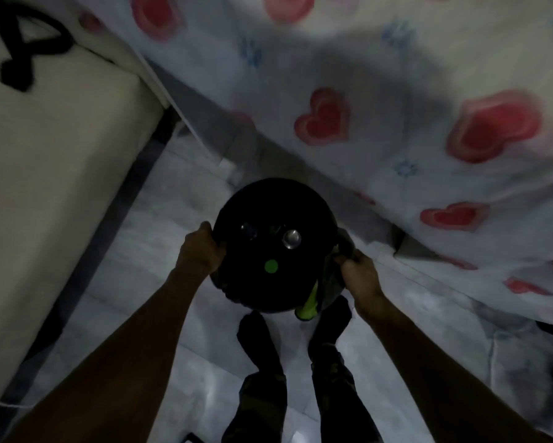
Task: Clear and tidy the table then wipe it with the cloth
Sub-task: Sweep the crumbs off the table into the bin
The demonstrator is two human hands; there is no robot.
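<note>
I hold a round black bin or bag (275, 215) over the floor, its mouth facing up. Inside it I see two round metal tops (291, 239) and a green disc (271, 266). My left hand (201, 247) grips the left rim. On the right side my right hand (360, 271) grips a dark fold of the rim. A yellow-green thing (308, 303) pokes out at the lower right of the bin. The scene is dim and blurred. No table and no cloth are in view.
A bed with a white sheet printed with red hearts (396, 107) fills the right and top. A cream surface (51, 148) with a black cable (22, 43) lies at the left. Between them runs a narrow strip of pale tiled floor (160, 260), with my feet (262, 340) on it.
</note>
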